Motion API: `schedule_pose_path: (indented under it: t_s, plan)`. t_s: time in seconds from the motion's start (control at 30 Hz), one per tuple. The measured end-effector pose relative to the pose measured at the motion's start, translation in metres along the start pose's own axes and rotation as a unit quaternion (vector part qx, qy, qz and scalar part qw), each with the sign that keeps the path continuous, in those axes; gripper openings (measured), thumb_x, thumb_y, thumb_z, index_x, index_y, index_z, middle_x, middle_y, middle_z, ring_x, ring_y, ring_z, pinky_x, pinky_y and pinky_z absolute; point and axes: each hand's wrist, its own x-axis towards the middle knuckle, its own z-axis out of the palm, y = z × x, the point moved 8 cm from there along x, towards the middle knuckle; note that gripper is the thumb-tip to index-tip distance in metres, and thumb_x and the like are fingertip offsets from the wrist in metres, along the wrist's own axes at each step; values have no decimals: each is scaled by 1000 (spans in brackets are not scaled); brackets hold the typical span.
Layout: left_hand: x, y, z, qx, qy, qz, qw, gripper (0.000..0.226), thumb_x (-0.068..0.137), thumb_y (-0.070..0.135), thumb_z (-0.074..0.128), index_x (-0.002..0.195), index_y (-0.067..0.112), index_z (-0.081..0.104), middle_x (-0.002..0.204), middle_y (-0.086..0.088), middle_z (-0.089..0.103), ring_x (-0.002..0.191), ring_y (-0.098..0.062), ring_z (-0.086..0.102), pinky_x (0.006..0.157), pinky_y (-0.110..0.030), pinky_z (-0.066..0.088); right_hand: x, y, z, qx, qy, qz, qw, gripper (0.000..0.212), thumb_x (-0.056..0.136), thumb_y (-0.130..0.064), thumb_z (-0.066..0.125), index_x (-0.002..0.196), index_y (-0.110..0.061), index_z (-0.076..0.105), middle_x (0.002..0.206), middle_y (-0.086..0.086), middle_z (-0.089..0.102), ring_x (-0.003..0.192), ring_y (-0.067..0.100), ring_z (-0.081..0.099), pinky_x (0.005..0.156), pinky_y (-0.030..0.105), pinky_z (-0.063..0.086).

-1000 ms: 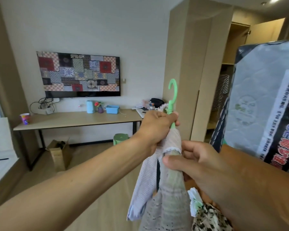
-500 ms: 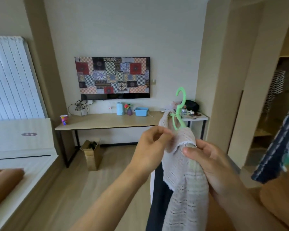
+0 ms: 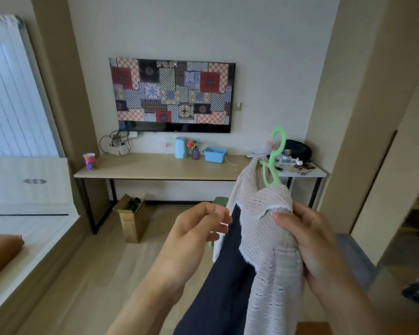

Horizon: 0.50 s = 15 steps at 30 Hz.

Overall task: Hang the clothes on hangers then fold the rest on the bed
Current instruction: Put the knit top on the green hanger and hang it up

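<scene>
A white lace garment (image 3: pixel 271 257) hangs on a green plastic hanger (image 3: pixel 273 155), whose hook sticks up above the fabric. My right hand (image 3: pixel 305 240) grips the garment's shoulder over the hanger arm and holds it up. A dark navy garment (image 3: pixel 225 281) hangs behind and below the white one. My left hand (image 3: pixel 196 228) hovers just left of the clothes with relaxed, loosely curled fingers, holding nothing. The bed (image 3: pixel 22 221) lies at the left edge.
A long wooden desk (image 3: pixel 155 169) stands against the far wall under a wall-mounted screen (image 3: pixel 172 93), with a cup, kettle and blue box on it. A cardboard box (image 3: pixel 131 218) sits on the floor. A wardrobe opening (image 3: pixel 411 189) is at the right.
My left hand let go of the hanger neck and fabric and moved left and down. The view swung left, away from the wardrobe. My right hand kept its grip.
</scene>
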Motion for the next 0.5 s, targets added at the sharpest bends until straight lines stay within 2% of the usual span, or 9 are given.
schedule_pose_path:
  t_s: [0.2,0.4,0.5]
  plan:
    - [118,-59,11,-28,-30,-32,999,24,102,18,50,101,10,72,100,-3,75,99,-26,67,95,-41,50,91,46,-13,-11,59,8,998,17,93,-7,63,99,-15,76,98,18,75,88,31,74,75,42,57]
    - [250,-93,35,-72,-108,-50,990,23,101,18,52,102,8,73,99,-7,76,101,-34,67,96,-47,50,191,69,-30,-26,151,-11,988,15,94,-8,63,102,-9,76,102,29,71,90,38,70,78,44,54]
    - [311,-95,55,-81,-155,-47,984,24,100,20,53,96,11,75,98,-8,76,101,-35,67,94,-46,51,235,71,-41,-31,195,-21,980,12,90,-14,70,99,-9,75,106,38,62,86,36,64,78,45,48]
